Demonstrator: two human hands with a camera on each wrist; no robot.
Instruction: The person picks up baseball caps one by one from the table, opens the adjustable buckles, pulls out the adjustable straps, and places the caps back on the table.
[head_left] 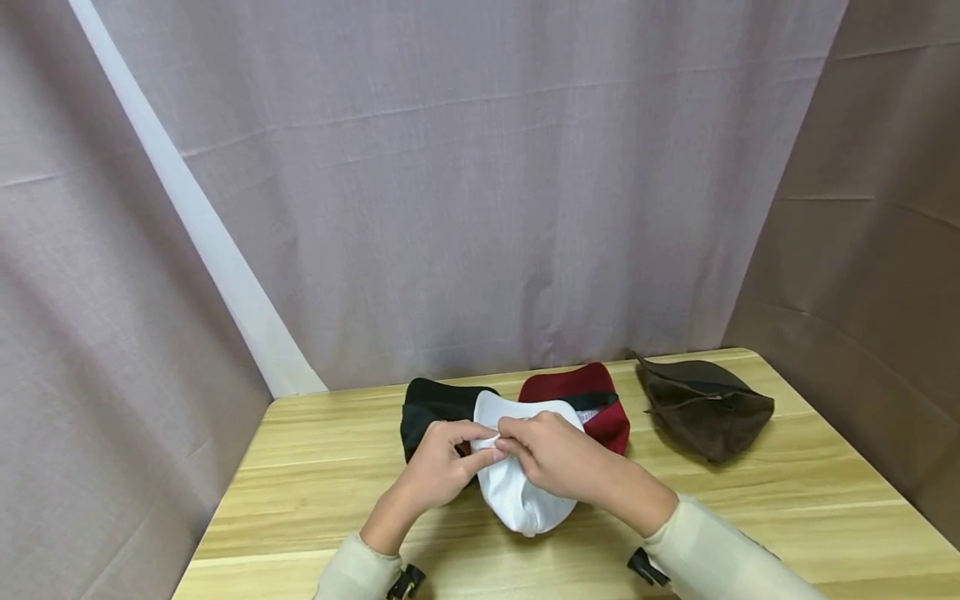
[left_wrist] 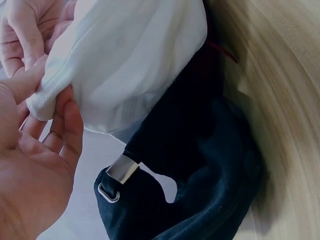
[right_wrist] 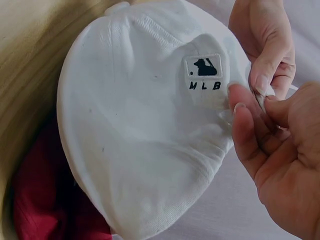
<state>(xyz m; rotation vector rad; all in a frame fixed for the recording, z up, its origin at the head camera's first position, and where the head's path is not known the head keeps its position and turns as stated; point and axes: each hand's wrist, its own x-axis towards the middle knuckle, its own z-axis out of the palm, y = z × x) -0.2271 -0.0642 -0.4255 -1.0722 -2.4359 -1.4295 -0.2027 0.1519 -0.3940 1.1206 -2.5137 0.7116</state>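
Your left hand (head_left: pixel 441 467) and right hand (head_left: pixel 558 458) both pinch the edge of the white MLB cap (head_left: pixel 517 492), nearer you than the black cap (head_left: pixel 442 398) and red cap (head_left: pixel 562 385), apparently working that edge, which calls for steady pinching.

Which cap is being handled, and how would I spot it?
On the wooden table, look left of the brown cap. Fingers pinch the white cap, in front of the black cap and red cap; its pale fabric sets it apart.
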